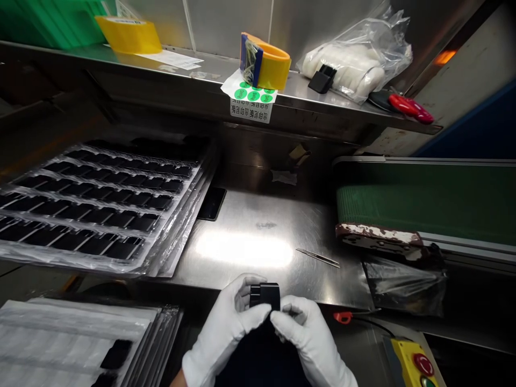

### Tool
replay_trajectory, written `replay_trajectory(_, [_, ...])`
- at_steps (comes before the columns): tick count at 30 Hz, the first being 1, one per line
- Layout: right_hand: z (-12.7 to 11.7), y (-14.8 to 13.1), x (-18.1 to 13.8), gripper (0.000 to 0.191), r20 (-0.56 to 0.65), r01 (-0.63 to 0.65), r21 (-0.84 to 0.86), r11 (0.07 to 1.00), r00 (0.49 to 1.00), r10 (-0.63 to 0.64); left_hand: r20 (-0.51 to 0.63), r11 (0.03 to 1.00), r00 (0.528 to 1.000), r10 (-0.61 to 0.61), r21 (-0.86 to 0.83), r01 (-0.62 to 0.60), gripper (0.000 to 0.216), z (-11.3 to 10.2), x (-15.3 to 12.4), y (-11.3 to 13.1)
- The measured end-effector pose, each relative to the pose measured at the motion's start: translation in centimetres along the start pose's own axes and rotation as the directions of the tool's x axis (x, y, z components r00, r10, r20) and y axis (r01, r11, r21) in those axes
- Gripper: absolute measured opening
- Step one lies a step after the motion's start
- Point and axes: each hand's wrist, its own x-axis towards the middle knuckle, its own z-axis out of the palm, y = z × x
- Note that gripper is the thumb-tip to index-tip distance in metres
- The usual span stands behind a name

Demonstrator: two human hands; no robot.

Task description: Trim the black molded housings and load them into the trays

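Both my hands wear white gloves and meet at the near edge of the steel bench. Between them sits a small black block-shaped part. My left hand curls its fingers around the part's left side with the thumb across its front. My right hand pinches the part's lower right from the other side. A clear tray filled with rows of black parts lies to the left, tilted on a stack of similar trays.
Thin tweezers lie on the bench. A green conveyor belt runs at right. The shelf above holds a yellow tape dispenser, green stickers and bagged white gloves. White trays at lower left; an emergency-stop box lower right.
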Motion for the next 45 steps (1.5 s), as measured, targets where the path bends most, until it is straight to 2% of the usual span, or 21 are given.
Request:
replay_trajectory(1, [0.1, -0.1, -0.2, 0.017, -0.021, 0.025, -0.076, 0.997, 0.999, -0.027, 0.036, 0.999, 0.999, -0.011, -0.050, 0.013, 0.029, -0.1, 0.1, -0.1])
replay_trajectory(2, [0.1, -0.1, -0.3, 0.012, -0.048, 0.080, -0.162, 0.984, 0.995, -0.089, 0.089, 0.991, 0.996, -0.025, -0.125, 0.036, 0.024, -0.3, 0.3, -0.3])
replay_trajectory(3, [0.1, -0.1, -0.4, 0.015, -0.074, 0.159, -0.251, 0.955, 0.980, -0.183, 0.159, 0.970, 0.987, -0.032, -0.234, 0.069, 0.021, -0.4, 0.4, -0.7])
replay_trajectory(4, [0.2, 0.0, -0.5, 0.032, -0.095, 0.241, -0.337, 0.910, 0.953, -0.287, 0.234, 0.929, 0.972, -0.029, -0.352, 0.113, 0.020, -0.5, 0.6, -1.2])
replay_trajectory(6, [0.2, 0.2, -0.5, 0.078, -0.084, 0.376, -0.452, 0.809, 0.885, -0.458, 0.345, 0.814, 0.939, -0.009, -0.542, 0.207, 0.022, -0.5, 0.8, -2.4])
replay_trajectory(7, [0.3, 0.2, -0.4, 0.094, -0.043, 0.428, -0.471, 0.772, 0.862, -0.504, 0.376, 0.763, 0.927, -0.005, -0.598, 0.246, 0.023, -0.3, 0.9, -3.1])
replay_trajectory(8, [0.3, 0.3, -0.4, 0.102, 0.006, 0.470, -0.467, 0.749, 0.849, -0.528, 0.396, 0.727, 0.918, -0.004, -0.630, 0.275, 0.022, -0.1, 0.9, -3.8])
replay_trajectory(11, [0.7, 0.0, -0.3, 0.097, 0.097, 0.536, -0.399, 0.744, 0.831, -0.547, 0.424, 0.675, 0.905, -0.039, -0.657, 0.337, 0.019, 0.7, 0.7, -5.0])
replay_trajectory(15, [1.3, -0.5, -0.4, 0.093, -0.020, 0.401, -0.416, 0.816, 0.894, -0.449, 0.457, 0.620, 0.886, -0.085, -0.671, 0.405, 0.021, 1.5, 0.5, -5.0])
replay_trajectory(18, [1.4, -0.5, -0.6, 0.089, -0.066, 0.348, -0.408, 0.844, 0.911, -0.407, 0.454, 0.622, 0.888, -0.068, -0.677, 0.394, 0.026, 1.6, 0.4, -4.5])
replay_trajectory(20, [1.2, -0.4, -0.7, 0.085, -0.063, 0.374, -0.395, 0.839, 0.901, -0.430, 0.447, 0.673, 0.893, -0.047, -0.647, 0.359, 0.028, 1.5, 0.4, -3.8])
replay_trajectory(22, [0.7, -0.3, -0.9, 0.079, -0.039, 0.410, -0.376, 0.831, 0.889, -0.456, 0.379, 0.806, 0.925, -0.020, -0.541, 0.239, 0.024, 1.3, 0.4, -2.8])
replay_trajectory(24, [0.1, -0.2, -1.0, 0.065, -0.049, 0.382, -0.347, 0.856, 0.905, -0.424, 0.238, 0.938, 0.971, 0.004, -0.339, 0.079, 0.020, 1.1, 0.2, -1.6])
replay_trajectory(26, [-0.5, -0.1, -1.0, 0.044, -0.107, 0.267, -0.273, 0.924, 0.946, -0.305, 0.087, 0.990, 0.996, 0.003, -0.139, 0.010, 0.024, 0.9, 0.0, -0.8])
replay_trajectory(28, [-0.8, 0.0, -0.8, 0.031, -0.144, 0.141, -0.126, 0.982, 0.977, -0.159, 0.024, 0.999, 0.998, -0.050, -0.008, 0.050, 0.022, 0.7, -0.1, -0.5])
replay_trajectory(31, [-1.0, 0.3, -0.5, 0.030, -0.110, 0.037, 0.074, 0.997, 0.994, -0.028, 0.067, 0.992, 0.992, -0.107, 0.077, 0.102, 0.013, 0.5, -0.2, -0.6])
replay_trajectory(35, [-0.6, 0.4, -0.3, 0.032, -0.040, 0.016, 0.145, 0.989, 0.999, -0.010, 0.172, 0.985, 0.971, -0.164, -0.023, 0.171, 0.022, 0.7, -0.2, -0.8])
replay_trajectory(39, [-0.4, 0.2, -0.4, 0.029, -0.027, -0.011, 0.179, 0.984, 1.000, 0.016, 0.193, 0.974, 0.959, -0.209, -0.042, 0.221, 0.035, 1.0, -0.3, -1.0])
replay_trajectory(41, [-0.4, 0.0, -0.5, 0.028, -0.023, -0.011, 0.191, 0.982, 1.000, 0.016, 0.182, 0.985, 0.970, -0.162, -0.029, 0.170, 0.028, 1.0, -0.5, -1.1])
replay_trajectory(43, [-0.5, -0.1, -0.6, 0.030, -0.024, 0.023, 0.184, 0.983, 1.000, -0.019, 0.122, 0.998, 0.990, -0.067, 0.006, 0.067, 0.016, 0.9, -0.8, -1.3])
replay_trajectory(45, [-0.6, -0.2, -0.7, 0.033, -0.037, 0.106, 0.155, 0.982, 0.994, -0.102, 0.046, 0.994, 0.997, 0.070, 0.086, -0.073, 0.030, 0.7, -1.2, -1.7])
